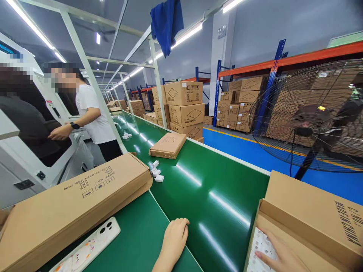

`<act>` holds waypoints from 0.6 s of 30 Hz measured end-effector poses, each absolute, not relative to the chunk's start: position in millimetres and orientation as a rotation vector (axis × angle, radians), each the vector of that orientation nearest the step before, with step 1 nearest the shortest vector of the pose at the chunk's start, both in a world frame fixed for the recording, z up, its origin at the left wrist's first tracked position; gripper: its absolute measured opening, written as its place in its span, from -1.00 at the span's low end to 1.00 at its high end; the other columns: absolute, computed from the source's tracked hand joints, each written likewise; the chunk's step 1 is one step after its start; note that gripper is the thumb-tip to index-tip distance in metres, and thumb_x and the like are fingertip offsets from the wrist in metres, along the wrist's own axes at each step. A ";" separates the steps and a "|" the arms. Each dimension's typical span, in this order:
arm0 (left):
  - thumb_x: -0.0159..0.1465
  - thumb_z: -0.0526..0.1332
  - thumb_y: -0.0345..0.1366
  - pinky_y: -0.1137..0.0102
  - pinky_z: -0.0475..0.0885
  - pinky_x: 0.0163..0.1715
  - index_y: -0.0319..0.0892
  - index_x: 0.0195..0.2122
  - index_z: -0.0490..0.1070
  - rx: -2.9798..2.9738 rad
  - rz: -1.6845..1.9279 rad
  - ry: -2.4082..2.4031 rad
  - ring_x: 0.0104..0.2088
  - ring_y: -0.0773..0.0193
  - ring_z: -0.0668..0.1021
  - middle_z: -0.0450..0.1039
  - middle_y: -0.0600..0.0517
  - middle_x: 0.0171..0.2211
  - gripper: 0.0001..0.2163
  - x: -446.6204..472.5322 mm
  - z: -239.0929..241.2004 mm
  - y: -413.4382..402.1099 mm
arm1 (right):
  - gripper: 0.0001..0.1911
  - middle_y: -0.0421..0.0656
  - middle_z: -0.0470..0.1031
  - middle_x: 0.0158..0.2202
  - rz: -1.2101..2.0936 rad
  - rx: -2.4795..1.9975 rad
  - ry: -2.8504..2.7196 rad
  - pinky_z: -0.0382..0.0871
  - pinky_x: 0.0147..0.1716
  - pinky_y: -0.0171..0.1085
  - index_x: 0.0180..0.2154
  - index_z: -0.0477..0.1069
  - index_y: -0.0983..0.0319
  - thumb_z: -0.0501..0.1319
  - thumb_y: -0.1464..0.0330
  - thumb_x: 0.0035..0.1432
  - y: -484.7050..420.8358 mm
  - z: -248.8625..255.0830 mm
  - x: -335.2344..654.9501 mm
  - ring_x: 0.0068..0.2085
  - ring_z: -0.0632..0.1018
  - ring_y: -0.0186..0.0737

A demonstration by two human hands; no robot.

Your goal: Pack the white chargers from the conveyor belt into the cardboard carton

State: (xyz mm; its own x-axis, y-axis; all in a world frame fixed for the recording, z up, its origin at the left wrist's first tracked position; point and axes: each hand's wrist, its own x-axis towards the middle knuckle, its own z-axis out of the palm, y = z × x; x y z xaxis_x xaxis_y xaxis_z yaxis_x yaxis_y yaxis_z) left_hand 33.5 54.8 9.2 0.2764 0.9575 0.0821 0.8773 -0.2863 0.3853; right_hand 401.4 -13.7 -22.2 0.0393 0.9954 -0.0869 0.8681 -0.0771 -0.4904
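My left hand (174, 240) rests at the seam between the green work surface and the green conveyor belt (204, 204), its fingers curled together and nothing visible in them. At the lower right, my right hand (279, 251) reaches into an open cardboard box (300, 223). Its thumb and fingers lie across a white block of pieces with small openings (261, 247), at the box's near left side. The lower part of that block is cut off by the picture edge.
A long closed carton (85, 200) and a white phone (90, 245) lie at left. On the belt are small white pieces (157, 173) and a flat carton (168, 144). Stacked cartons (185, 113), a fan (303, 128) and two people, one in a white shirt (92, 113), are beyond.
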 end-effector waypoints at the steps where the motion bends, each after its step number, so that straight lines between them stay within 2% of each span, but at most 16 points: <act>1: 0.25 -0.11 -0.43 0.40 0.23 -0.28 -0.09 -0.27 0.38 2.284 0.445 1.690 -0.31 0.28 0.42 0.41 0.07 -0.35 -0.72 33.5 9.1 54.5 | -0.26 -0.13 0.26 0.14 0.581 -2.015 -1.899 0.21 0.09 -0.16 0.13 0.15 0.20 0.05 -0.07 0.00 -13.3 -26.0 403.2 0.12 0.29 -0.03; 8: 0.24 -0.12 -0.43 0.38 0.25 -0.27 -0.09 -0.26 0.38 2.274 0.430 1.703 -0.31 0.26 0.41 0.41 0.05 -0.34 -0.71 34.0 12.1 52.9 | -0.27 -0.11 0.21 0.17 0.589 -1.972 -1.906 0.21 0.09 -0.11 0.15 0.10 0.19 0.04 -0.05 0.03 -10.1 -38.3 408.5 0.13 0.27 0.00; 18: 0.22 -0.12 -0.46 0.39 0.23 -0.29 -0.09 -0.30 0.38 2.283 0.471 1.723 -0.33 0.28 0.41 0.40 0.07 -0.37 -0.71 35.4 10.7 52.8 | -0.28 -0.09 0.23 0.15 0.650 -1.898 -1.778 0.13 0.13 -0.08 0.11 0.20 0.21 0.09 -0.04 -0.02 -9.9 -23.3 401.0 0.15 0.24 0.03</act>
